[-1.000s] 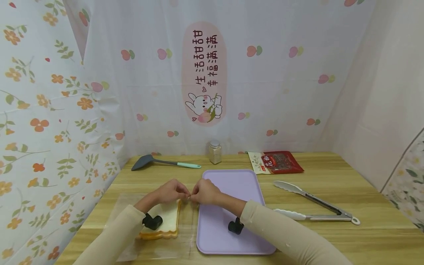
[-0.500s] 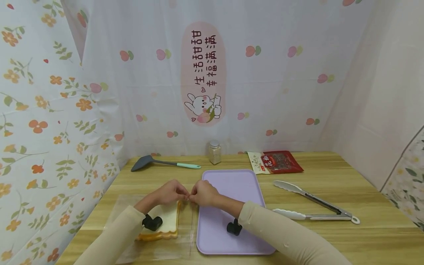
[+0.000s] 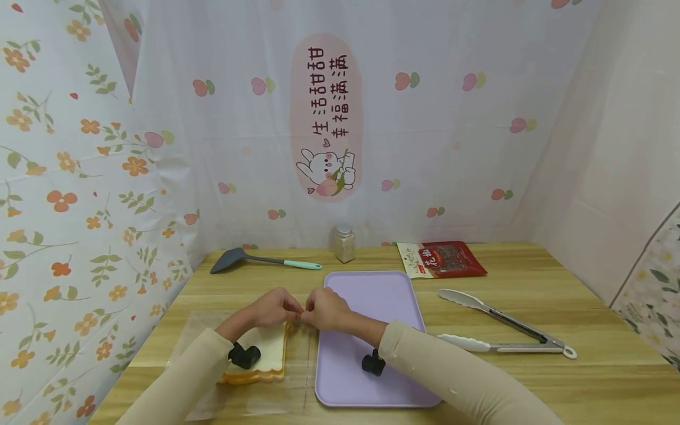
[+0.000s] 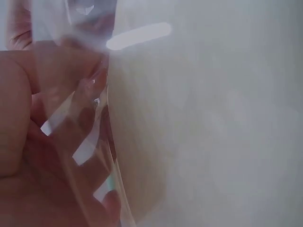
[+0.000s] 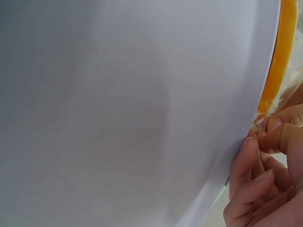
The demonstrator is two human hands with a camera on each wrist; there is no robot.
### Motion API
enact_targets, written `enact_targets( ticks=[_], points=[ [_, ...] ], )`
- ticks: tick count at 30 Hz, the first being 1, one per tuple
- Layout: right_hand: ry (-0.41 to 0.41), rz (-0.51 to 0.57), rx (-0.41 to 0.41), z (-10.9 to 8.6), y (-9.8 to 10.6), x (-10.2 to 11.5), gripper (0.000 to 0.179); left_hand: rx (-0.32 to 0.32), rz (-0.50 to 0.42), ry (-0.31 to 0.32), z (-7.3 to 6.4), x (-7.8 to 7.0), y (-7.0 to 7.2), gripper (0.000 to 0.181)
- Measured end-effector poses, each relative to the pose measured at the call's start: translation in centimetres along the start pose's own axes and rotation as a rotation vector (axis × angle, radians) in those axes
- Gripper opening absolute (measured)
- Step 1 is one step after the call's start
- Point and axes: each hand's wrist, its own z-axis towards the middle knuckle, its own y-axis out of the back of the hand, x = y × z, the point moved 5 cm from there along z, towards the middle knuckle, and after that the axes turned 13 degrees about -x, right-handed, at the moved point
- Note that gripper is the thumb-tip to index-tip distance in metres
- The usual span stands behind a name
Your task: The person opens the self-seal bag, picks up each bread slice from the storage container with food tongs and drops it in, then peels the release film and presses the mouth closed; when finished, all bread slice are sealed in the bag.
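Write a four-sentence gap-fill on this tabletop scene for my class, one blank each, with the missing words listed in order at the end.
1. The left hand and right hand pinch clear film near the bread, which lies to the ____ of the tray.
2. In the head view, the tongs lie to the tray's ____.
3. The jar stands ____ the spatula and the packet.
4. Of the spatula, packet and jar, the only one standing upright is the ____.

Missing words: left; right; between; jar.
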Motion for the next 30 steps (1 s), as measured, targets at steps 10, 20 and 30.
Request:
enact_targets(
  ticks=[10,20,30],
  points=[
    [-0.025,0.077,-0.050,0.1,0.3,-0.5,0.031,-0.049,0.008,0.042,-0.1,0.6,0.3,0.015],
    [-0.043,0.173,-0.082,-0.4,0.7,-0.4,0.030,-0.071,-0.012,0.067,-0.3,0.4,0.3,0.013],
    [-0.001,0.193,-0.126,-0.7,1.3,-0.3,0.026,-0.156,0.097,0.034,-0.6,0.5,1.1,0.009]
  ],
)
